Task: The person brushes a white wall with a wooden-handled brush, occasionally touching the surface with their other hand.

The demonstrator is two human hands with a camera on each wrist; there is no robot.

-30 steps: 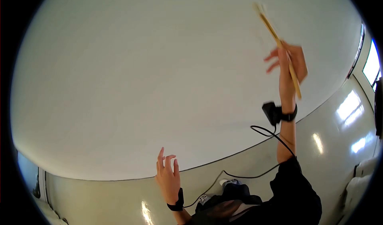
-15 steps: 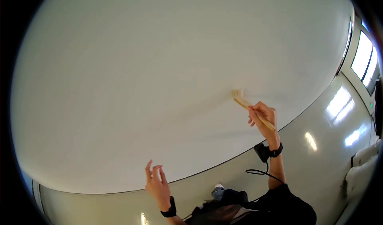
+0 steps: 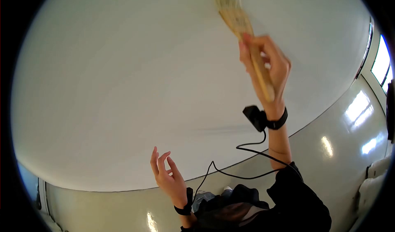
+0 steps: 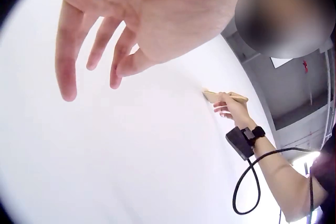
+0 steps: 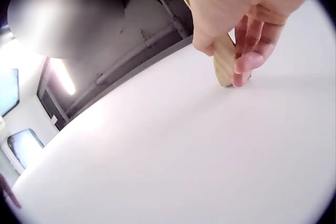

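A flat wooden paintbrush point(image 3: 238, 20) with pale bristles tilts up and left across a broad white wall point(image 3: 123, 79). My right hand point(image 3: 267, 61) pinches its handle between thumb and fingers; the handle's end lies back over the wrist. In the left wrist view the paintbrush point(image 4: 212, 96) has its bristle end right at the wall. From the right wrist view, the hand point(image 5: 236, 19) partly covers the brush and its bristles. My left hand point(image 3: 170, 180) holds nothing, its fingers loosely bent in front of the wall's lower part.
A black cable point(image 3: 242, 176) runs from the right wrist's camera point(image 3: 256, 118) across to the left side. Below the wall's bottom edge lies a shiny floor point(image 3: 98, 209). A window point(image 3: 382, 63) is at the far right, with pale bulky objects point(image 3: 370, 193) below it.
The paintbrush in my right hand swept down toward the wall's lower right, then rose and now sits higher and further left. My left hand shifted slightly, staying empty.
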